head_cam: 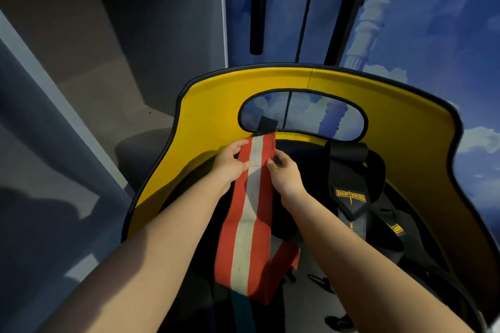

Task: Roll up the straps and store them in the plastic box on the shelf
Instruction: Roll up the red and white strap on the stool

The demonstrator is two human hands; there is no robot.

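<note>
At the centre of the frame, both hands pinch the upper end of a red strap with a white stripe (250, 213). The left hand (230, 163) grips its left edge, and the right hand (285, 174) grips its right edge. The strap hangs down toward the lower centre, its tail folded. Behind it curves a yellow seat shell (211, 105), with black harness belts (351, 197) at right.

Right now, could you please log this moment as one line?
left hand: pinches red-and-white striped fabric strap | right hand: pinches same strap | strap: unrolled
</note>
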